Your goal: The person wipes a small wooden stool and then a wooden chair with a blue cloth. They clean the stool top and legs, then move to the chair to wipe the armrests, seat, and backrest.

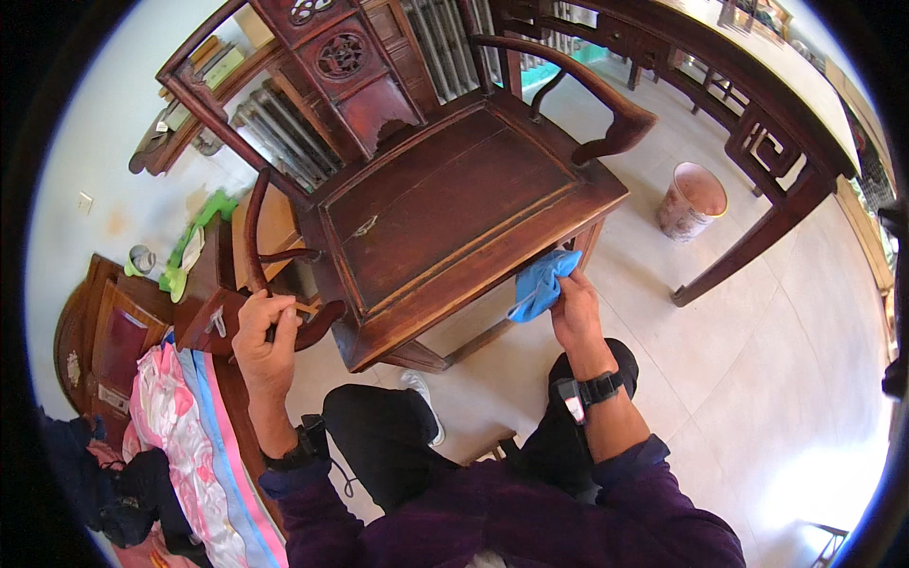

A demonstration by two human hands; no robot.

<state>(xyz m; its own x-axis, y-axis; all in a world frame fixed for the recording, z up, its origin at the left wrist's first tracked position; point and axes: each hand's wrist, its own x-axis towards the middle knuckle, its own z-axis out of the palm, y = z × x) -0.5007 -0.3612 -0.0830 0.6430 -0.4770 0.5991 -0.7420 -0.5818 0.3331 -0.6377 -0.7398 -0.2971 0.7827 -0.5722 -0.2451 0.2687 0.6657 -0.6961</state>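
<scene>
A dark wooden armchair [454, 206] with a carved backsplat stands in front of me. My left hand [264, 341] is closed around the chair's left armrest [323, 323], close to its curled front end. A small tan strip shows by the thumb and forefinger; whether it is a separate piece or worn wood, I cannot tell. In my right hand [577, 309] is a crumpled blue cloth [543, 284], at the front edge of the seat. The seat panel bears a pale scuffed patch [365, 226] on its left side.
To the right are a patterned waste bin [692, 202] and a carved wooden table [774, 206]. At left, a bed with pink floral bedding [170, 419] and a wooden cabinet [213, 312] stand close by. Cast-iron radiators [284, 131] line the wall behind the chair.
</scene>
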